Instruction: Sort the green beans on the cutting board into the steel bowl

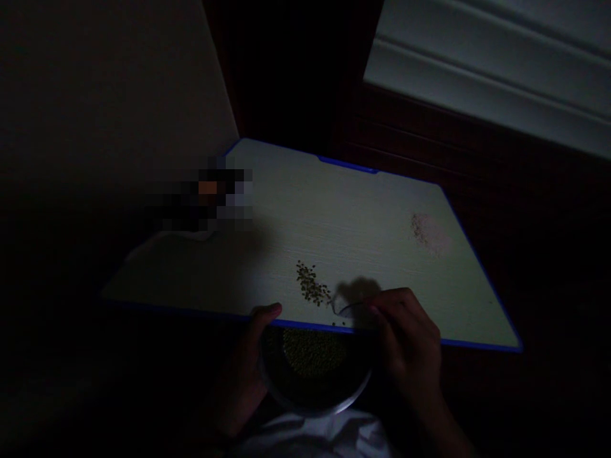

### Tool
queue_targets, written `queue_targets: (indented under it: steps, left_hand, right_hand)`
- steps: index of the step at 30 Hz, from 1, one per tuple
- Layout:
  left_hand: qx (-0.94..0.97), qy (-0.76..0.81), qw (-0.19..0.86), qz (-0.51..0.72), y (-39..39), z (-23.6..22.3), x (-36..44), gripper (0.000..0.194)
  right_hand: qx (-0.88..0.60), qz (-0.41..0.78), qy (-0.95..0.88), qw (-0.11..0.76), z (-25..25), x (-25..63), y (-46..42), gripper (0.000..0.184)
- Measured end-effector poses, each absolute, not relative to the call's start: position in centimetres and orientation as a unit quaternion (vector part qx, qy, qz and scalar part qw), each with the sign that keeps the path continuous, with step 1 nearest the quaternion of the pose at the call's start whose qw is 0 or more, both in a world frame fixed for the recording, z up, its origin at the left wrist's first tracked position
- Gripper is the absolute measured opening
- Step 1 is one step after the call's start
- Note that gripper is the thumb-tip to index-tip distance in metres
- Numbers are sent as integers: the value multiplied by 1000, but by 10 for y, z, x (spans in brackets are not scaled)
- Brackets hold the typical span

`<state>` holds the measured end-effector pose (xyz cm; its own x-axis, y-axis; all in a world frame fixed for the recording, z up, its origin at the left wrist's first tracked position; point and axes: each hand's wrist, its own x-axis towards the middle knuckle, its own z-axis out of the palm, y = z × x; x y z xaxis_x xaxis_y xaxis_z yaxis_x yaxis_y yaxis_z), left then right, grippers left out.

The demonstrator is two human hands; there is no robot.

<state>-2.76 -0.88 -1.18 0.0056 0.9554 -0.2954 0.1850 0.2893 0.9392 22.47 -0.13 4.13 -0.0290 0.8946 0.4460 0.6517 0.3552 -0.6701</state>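
Observation:
My right hand (408, 327) pinches a small metal spoon (351, 310), its tip low over the board near the front edge. Just left of the spoon, a scatter of small dark greenish beans (311, 284) lies on the pale, blue-rimmed board (353, 216). Under the front edge sits a round metal bowl (351, 401) holding a mass of similar green beans (315, 353). My left hand (251, 369) grips the bowl's left side, its thumb resting over the board's edge; its other fingers are hidden in shadow.
A pinkish-white pile of fine grains (429, 233) lies on the board's right part. A pixelated dark item (205, 194) covers the left end. A plain wall (119, 76) rises at left, and a pale ridged panel (491, 70) is at upper right. The scene is very dim.

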Motion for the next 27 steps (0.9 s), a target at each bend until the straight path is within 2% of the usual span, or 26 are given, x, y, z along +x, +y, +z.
queue_targets:
  steps: [4, 9, 17, 27]
  left_hand:
    - [473, 598, 535, 363, -7, -14, -28, 66]
    - [456, 606, 534, 374, -7, -6, -26, 60]
    - [441, 629, 527, 364, -6, -5, -24, 66]
    - [466, 597, 531, 380, -11, -21, -29, 62]
  right_hand:
    - [-548, 159, -707, 418, 41, 230, -4, 19]
    - [-538, 172, -703, 431, 42, 227, -4, 17]
    - [-500, 171, -730, 433, 42, 220, -1, 22]
    - [-504, 100, -744, 427, 38, 219, -3, 29]
